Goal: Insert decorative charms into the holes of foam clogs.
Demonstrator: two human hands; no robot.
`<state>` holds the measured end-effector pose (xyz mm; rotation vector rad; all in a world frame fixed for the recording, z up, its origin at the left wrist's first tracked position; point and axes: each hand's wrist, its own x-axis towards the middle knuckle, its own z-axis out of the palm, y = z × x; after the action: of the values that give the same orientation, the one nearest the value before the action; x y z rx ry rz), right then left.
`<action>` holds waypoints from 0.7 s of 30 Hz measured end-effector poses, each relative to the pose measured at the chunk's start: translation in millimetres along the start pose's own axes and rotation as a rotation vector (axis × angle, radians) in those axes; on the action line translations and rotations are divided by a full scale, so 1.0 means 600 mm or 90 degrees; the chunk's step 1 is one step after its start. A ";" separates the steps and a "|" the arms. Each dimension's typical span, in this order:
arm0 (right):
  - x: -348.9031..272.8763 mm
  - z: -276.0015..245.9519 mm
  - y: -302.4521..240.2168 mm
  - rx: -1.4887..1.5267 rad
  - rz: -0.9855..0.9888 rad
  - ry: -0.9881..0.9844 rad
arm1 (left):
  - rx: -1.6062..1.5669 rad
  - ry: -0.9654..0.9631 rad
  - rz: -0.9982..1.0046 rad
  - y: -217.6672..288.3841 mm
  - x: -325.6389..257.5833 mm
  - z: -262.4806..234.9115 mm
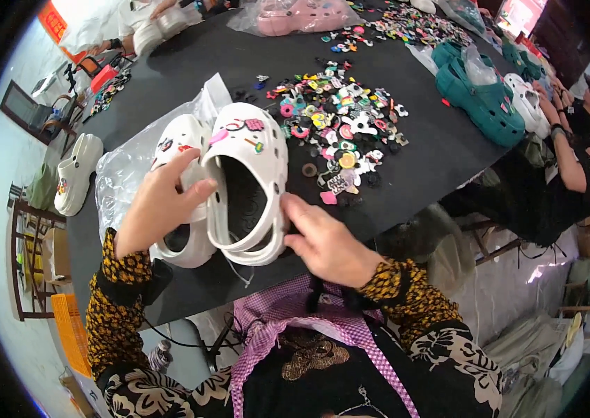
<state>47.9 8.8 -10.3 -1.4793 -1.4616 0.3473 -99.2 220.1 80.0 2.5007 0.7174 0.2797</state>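
Note:
A pair of white clogs stands side by side at the table's near edge, toes away from me, with colourful charms on their uppers. My left hand [159, 198] is closed around the left clog [190, 249], its thumb reaching across to the side of the right clog [277, 160]. At that right clog's outer side near the heel, my right hand [328, 244] grips with fingers and thumb; part of the grip is hidden. Pink, red and green charms sit on the right clog's toe. Under the pair lies a clear plastic bag [124, 171].
Loose charms [350, 115] spread right of the clogs on the black table [406, 202]. Another white clog [79, 171] stands at the left edge. Far back lie bagged pink clogs [302, 17]. Green clogs [479, 97] stand at right, near a seated person [573, 153] handling white clogs.

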 end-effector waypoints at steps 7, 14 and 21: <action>-0.015 0.016 0.008 -0.046 -0.116 0.026 | 0.022 0.019 -0.027 0.007 0.018 0.011; -0.021 -0.048 0.025 -0.190 -0.142 0.028 | 0.073 0.058 0.023 -0.031 0.010 -0.038; -0.045 -0.137 0.073 -0.280 -0.057 -0.027 | 0.107 0.064 0.010 -0.060 -0.011 -0.041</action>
<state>131.0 -40.7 -17.1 -1.7500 -1.7059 -0.0027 -128.2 252.8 81.1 2.6682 0.7909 0.3677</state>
